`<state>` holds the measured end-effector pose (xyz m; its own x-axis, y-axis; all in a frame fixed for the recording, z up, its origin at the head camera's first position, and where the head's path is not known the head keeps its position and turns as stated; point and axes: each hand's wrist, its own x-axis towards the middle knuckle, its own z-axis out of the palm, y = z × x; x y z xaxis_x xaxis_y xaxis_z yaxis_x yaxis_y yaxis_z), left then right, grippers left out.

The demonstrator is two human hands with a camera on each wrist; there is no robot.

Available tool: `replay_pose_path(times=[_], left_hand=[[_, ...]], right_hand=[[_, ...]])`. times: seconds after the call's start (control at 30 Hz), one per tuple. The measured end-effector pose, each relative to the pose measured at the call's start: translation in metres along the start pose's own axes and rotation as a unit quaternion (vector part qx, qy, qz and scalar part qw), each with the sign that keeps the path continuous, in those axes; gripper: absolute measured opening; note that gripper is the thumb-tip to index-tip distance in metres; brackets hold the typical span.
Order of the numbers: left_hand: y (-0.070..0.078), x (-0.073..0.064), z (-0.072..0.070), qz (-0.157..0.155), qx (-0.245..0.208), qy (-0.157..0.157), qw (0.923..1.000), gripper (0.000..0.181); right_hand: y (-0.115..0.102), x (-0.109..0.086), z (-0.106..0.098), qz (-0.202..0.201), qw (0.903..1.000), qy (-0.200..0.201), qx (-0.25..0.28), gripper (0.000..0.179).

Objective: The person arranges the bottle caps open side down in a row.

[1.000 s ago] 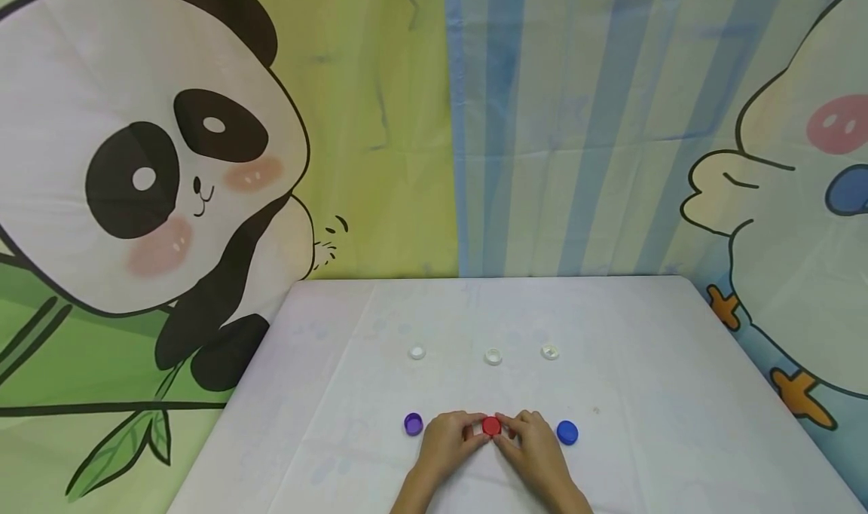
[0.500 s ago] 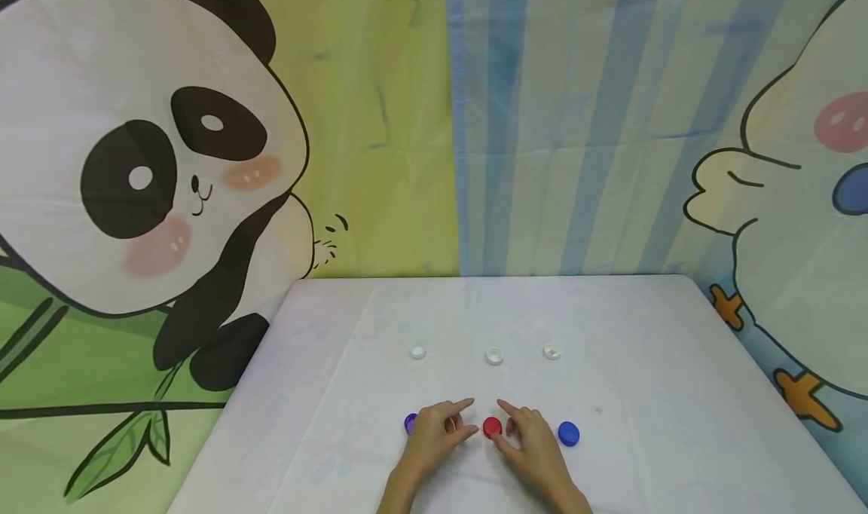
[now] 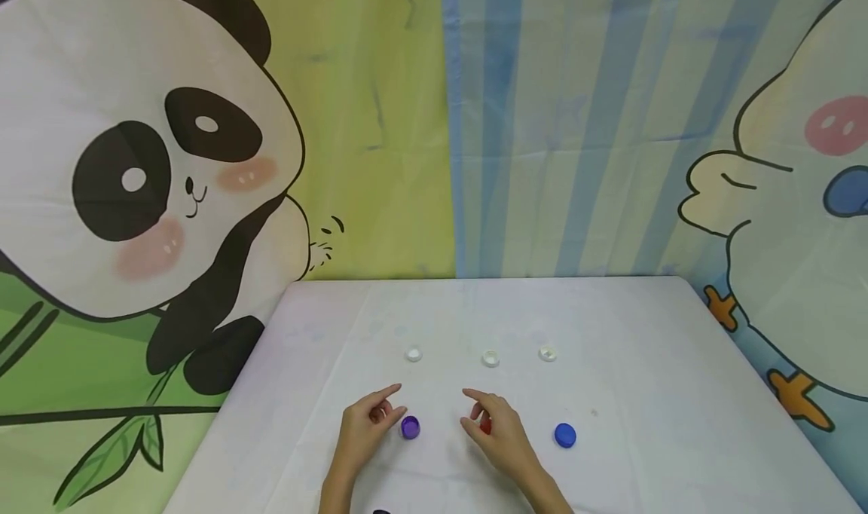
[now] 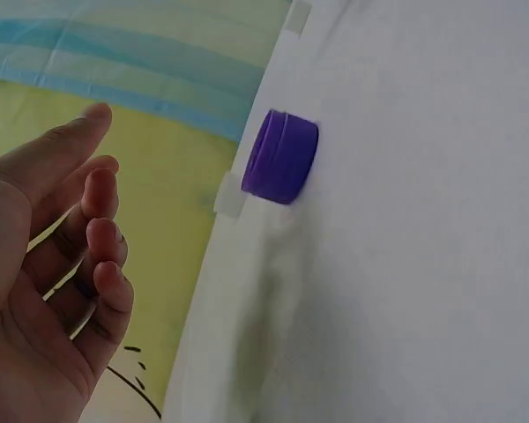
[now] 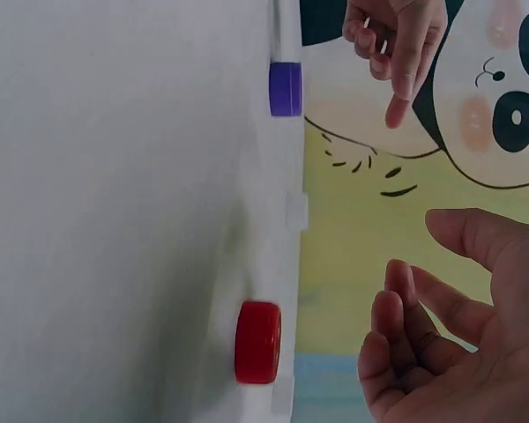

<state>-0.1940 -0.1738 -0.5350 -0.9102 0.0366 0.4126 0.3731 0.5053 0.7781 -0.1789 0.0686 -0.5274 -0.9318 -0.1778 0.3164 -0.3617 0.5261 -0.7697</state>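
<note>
The left hand [image 3: 362,429] holds nothing: thumb and index finger reach forward with a gap between them, the other fingers loosely bent. The purple cap [image 3: 410,427] sits on the table [image 3: 651,454] just off that thumb's tip, hollow side up. The right hand [image 3: 498,431] is posed alike, thumb and index apart, the rest curled in, pinching nothing; the head view shows the red cap [image 3: 485,424] in the gap behind its thumb, yet the right wrist view shows it standing on the table, clear of the fingers. The blue cap [image 3: 565,435] lies out past the back of the right hand. Ahead of both hands' fingertips are three white rings, left [image 3: 413,354], middle [image 3: 490,359] and right [image 3: 547,354]. The coloured caps look like moulded plastic, so likely light, stiff and hard to break; their smooth tops may slip under a fingertip. They should be best taken by the side wall, thumb and index opposed across it, pressing lightly, since so light a piece may skid if nudged.
</note>
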Motion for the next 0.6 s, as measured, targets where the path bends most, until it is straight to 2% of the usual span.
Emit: replay_pose_path(times=[0.07,0.17,0.33,0.5,0.6], left_hand=[[-0.007,-0.003,-0.004,-0.008,-0.001,0.001,1.0000,0.036],[-0.017,-0.009,-0.009,-0.038,-0.007,-0.006,0.9992,0.038],[-0.029,-0.018,-0.012,-0.082,-0.020,-0.017,0.9963,0.041],[-0.034,-0.021,-0.010,-0.077,-0.034,-0.042,0.9956,0.040],[-0.037,-0.021,-0.008,-0.065,-0.027,-0.059,0.9957,0.038]], right_hand=[[-0.006,0.003,0.007,-0.001,0.9990,-0.021,0.040,0.038],[-0.015,0.007,0.018,0.009,0.9936,-0.046,0.102,0.039],[-0.021,0.010,0.040,0.030,0.9887,-0.049,0.138,0.040],[-0.015,0.009,0.060,0.023,0.9893,-0.035,0.139,0.039],[-0.010,0.009,0.068,0.015,0.9892,-0.038,0.141,0.040]])
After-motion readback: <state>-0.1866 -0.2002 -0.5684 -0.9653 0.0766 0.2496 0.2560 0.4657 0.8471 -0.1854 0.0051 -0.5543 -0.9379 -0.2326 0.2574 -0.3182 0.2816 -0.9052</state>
